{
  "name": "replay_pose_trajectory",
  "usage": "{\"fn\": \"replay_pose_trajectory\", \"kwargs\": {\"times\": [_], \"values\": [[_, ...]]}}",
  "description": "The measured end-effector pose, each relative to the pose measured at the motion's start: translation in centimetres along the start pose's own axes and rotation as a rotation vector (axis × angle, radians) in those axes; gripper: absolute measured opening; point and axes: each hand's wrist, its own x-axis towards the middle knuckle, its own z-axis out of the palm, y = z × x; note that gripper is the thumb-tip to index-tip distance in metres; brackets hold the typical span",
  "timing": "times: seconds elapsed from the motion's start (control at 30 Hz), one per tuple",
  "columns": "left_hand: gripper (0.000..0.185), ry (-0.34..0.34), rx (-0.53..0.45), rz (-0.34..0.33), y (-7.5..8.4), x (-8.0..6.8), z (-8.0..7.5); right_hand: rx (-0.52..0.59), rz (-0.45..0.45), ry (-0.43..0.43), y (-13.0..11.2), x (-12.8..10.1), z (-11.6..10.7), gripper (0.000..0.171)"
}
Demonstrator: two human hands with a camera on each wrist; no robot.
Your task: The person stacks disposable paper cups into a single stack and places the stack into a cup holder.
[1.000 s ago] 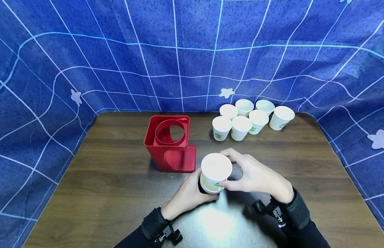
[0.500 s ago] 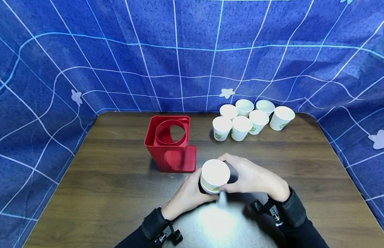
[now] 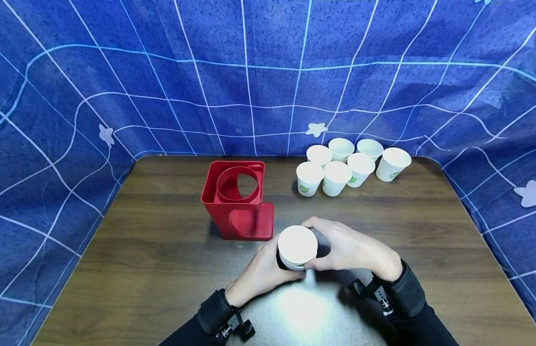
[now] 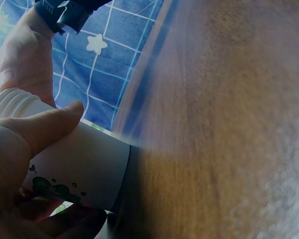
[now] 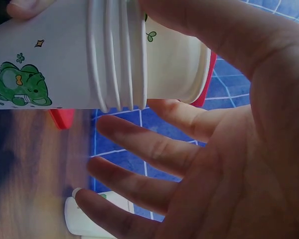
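Note:
Low over the near middle of the table, my left hand (image 3: 264, 265) grips a stack of white paper cups (image 4: 89, 164) printed with green cartoon figures. Several nested rims show along the stack in the right wrist view. A top paper cup (image 3: 298, 246) sits partly inside the stack, its upper end still standing out past the other rims (image 5: 177, 69). Thumb and index finger of my right hand (image 3: 353, 247) pinch this top cup from the right, while the other fingers (image 5: 144, 144) spread out beside the stack. Most of the stack is hidden beneath the top cup in the head view.
A red holder (image 3: 237, 204) with a round ring and a flat base stands just beyond the left hand. Several white paper cups (image 3: 337, 179) stand upright in a cluster at the back right. Blue patterned cloth (image 3: 268, 81) hangs behind the wooden table (image 3: 142, 259).
The right hand has lowered the top cup into the stack and shifted slightly left. Its wall below the rim now barely shows from above. The left hand has stayed in place.

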Motion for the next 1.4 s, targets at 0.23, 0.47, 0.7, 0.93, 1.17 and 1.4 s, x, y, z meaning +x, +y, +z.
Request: {"fn": "replay_pose_trajectory", "kwargs": {"times": [0.23, 0.47, 0.7, 0.93, 1.17, 1.4], "values": [[0.083, 0.009, 0.007, 0.006, -0.03, 0.00, -0.02, -0.013, 0.007, -0.009, -0.03, 0.04, 0.02, 0.062], [0.075, 0.011, 0.021, 0.007, 0.00, -0.10, 0.00, -0.009, -0.002, -0.014, 0.02, -0.14, 0.00, 0.063], [0.073, 0.017, 0.039, 0.014, 0.00, -0.06, 0.01, 0.005, -0.027, -0.015, -0.02, -0.24, 0.03, 0.065], [0.072, 0.013, 0.051, 0.014, -0.01, -0.04, -0.02, 0.019, -0.037, -0.018, 0.21, -0.13, 0.13, 0.061], [0.072, 0.017, 0.055, 0.019, 0.03, -0.06, -0.01, 0.028, -0.032, -0.021, 0.17, -0.08, 0.17, 0.060], [0.072, 0.012, 0.053, 0.008, 0.00, -0.04, -0.04, 0.038, -0.019, -0.035, 0.17, -0.04, 0.08, 0.060]]}}
